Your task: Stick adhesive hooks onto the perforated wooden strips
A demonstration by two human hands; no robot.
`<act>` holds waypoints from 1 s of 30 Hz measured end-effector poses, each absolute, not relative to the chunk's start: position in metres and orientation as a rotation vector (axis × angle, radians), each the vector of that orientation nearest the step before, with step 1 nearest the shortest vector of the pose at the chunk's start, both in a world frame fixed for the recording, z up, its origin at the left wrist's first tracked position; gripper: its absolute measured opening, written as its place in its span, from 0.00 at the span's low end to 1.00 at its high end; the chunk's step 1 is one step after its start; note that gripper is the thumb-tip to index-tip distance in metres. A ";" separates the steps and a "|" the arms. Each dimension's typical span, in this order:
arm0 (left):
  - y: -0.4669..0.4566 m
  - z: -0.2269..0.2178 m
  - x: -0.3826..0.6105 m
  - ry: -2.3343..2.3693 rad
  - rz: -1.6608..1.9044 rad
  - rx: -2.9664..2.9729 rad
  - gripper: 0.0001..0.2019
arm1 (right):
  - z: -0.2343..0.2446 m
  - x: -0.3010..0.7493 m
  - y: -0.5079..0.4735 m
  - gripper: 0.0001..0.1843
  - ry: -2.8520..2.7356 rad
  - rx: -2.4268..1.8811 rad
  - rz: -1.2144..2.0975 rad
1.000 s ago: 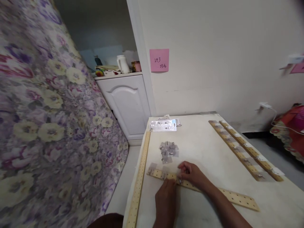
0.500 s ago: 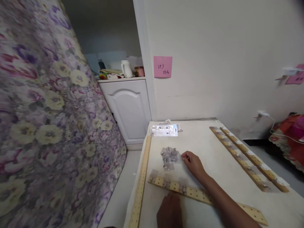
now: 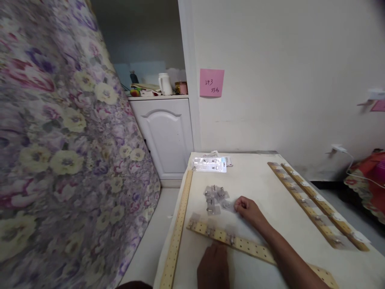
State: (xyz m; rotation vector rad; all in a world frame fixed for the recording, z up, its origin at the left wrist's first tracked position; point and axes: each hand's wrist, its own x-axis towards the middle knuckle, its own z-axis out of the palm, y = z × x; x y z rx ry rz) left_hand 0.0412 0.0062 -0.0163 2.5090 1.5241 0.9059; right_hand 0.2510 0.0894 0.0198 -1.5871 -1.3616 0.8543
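Observation:
My right hand (image 3: 248, 208) is pinched on a small clear adhesive hook (image 3: 227, 205) at the right edge of a little pile of such hooks (image 3: 214, 196) on the white table (image 3: 258, 184). My left hand (image 3: 213, 267) rests, fingers curled, on the near edge of a perforated wooden strip (image 3: 240, 243) that lies slantwise before me. Three hooks sit along that strip's left end. What the left fingers hold, if anything, is hidden.
A long wooden strip (image 3: 177, 233) runs along the table's left edge. Two strips fitted with hooks (image 3: 313, 204) lie at the right. A hook packet (image 3: 209, 163) sits at the far edge. A floral mattress (image 3: 60, 152) leans at left; a white cabinet (image 3: 164, 134) stands behind.
My right hand left the slanted strip, reached up to the hook pile and closed on one hook, drawing it slightly right. My left hand slid back towards me.

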 end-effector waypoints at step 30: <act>-0.028 0.001 0.111 1.537 0.591 2.166 0.10 | 0.019 0.290 0.021 0.11 -1.691 -1.430 1.139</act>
